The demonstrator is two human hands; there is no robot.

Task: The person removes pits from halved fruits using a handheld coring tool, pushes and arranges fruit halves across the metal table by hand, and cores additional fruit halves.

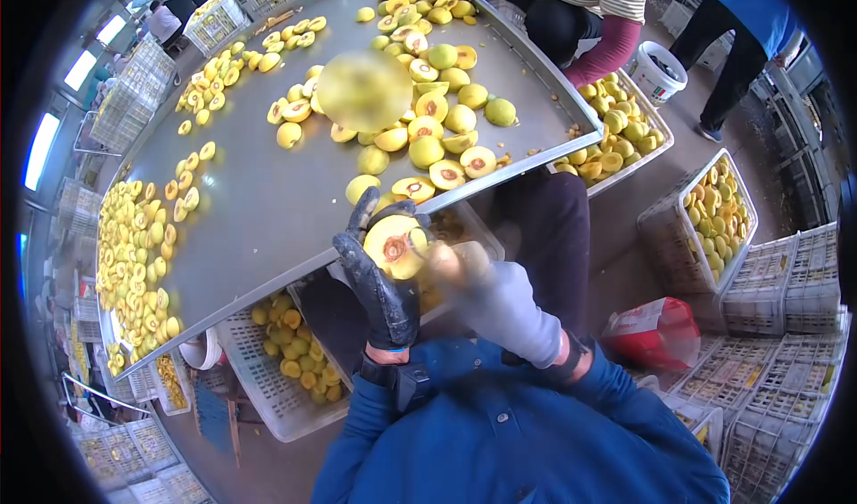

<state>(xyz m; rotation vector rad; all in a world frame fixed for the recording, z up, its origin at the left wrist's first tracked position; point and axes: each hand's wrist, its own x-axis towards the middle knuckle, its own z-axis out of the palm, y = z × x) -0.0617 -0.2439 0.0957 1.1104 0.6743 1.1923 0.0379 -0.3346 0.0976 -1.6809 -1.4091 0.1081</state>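
My left hand [382, 294], in a dark glove, holds a halved yellow fruit [393, 245] with its cut face and brown centre showing. Close against the fruit's right side is my right hand [504, 303], in a pale glove and blurred by motion. Its fingers are closed, and what they hold cannot be made out. Both hands are just over the near edge of the metal table [268, 200]. Cut and whole fruits [426, 151] lie on the table beyond them, and more fruit halves [138, 245] are heaped at the left.
Below the table stands a crate of fruit [290, 433]. Another fruit crate [661, 151] is at a crouching person's sleeve [609, 50]. A white bucket [659, 74], a red bag [656, 333] and stacked crates [777, 281] are on the right.
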